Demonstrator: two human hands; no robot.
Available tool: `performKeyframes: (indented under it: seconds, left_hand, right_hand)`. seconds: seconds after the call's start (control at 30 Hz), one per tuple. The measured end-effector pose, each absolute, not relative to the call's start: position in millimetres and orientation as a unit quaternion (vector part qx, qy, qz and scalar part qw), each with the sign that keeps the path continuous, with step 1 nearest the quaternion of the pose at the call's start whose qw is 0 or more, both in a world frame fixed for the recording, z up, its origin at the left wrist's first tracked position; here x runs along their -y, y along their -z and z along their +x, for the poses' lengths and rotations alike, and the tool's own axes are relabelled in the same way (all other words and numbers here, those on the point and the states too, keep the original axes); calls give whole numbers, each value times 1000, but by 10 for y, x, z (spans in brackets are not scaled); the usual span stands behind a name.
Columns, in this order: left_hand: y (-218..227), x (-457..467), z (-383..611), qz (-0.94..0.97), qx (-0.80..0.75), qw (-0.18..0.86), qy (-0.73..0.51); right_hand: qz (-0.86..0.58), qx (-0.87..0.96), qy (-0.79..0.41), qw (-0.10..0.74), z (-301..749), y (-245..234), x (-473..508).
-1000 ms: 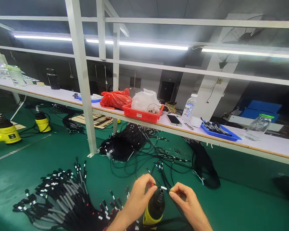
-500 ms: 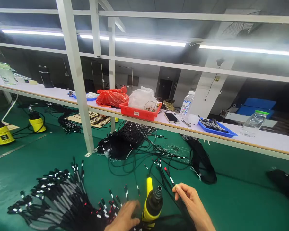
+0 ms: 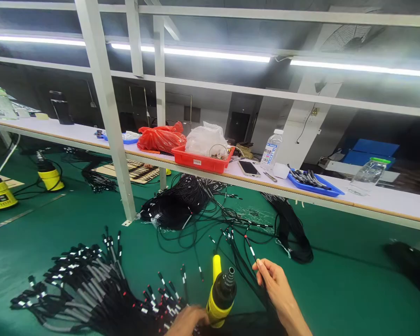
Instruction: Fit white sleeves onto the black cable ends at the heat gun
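My right hand pinches a thin black cable between thumb and fingers; the cable's end has a white sleeve and points up and away. More black cables run down past that hand. A yellow-and-black heat gun stands upright on the green mat between my hands, its nozzle up. My left hand lies low at the bottom edge, beside the gun, over a fanned bundle of black cables with white and red marks. Its fingers are mostly out of view.
A tangled heap of black cable lies under the white shelf, which holds a red crate, a phone, a water bottle and a blue tray. White steel posts rise from the bench. More yellow tools stand at the left.
My left hand has moved lower and toward the bottom edge. My right hand has shifted slightly up along the cable, and the view has tilted a little.
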State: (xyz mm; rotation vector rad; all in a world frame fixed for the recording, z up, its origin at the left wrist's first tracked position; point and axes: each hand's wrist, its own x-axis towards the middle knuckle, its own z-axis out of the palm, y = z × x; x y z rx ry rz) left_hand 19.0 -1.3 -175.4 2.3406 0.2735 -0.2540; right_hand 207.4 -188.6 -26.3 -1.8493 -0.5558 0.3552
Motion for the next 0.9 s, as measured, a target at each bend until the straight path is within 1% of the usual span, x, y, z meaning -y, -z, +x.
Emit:
performKeyframes:
  seconds: [0.2, 0.37, 0.47, 0.57, 0.73, 0.8, 0.9]
  left_hand:
    - [1782, 23, 171, 937, -130, 322, 44]
    - [1733, 70, 162, 930, -130, 328, 108]
    - [1681, 97, 146, 935, -151, 308, 93]
    - [1522, 70, 104, 943, -146, 292, 66]
    - [1189, -132, -61, 947, -144, 280, 64]
    - [1079, -213, -134, 949, -144, 274, 65]
    - [902, -237, -182, 958, -135, 243, 69]
  right_hand:
    - [-773, 236, -171, 564, 2117, 300, 1863]
    - [-764, 223, -174, 580, 2137, 310, 1841]
    - [-756, 202, -162, 601, 2184, 303, 1845]
    - [-758, 161, -136, 617, 2326, 336, 1889]
    - [-769, 51, -72, 633, 2700, 511, 1992]
    - [-772, 27, -70, 632, 2804, 583, 2017]
    - [-775, 23, -97, 624, 2832, 656, 2038]
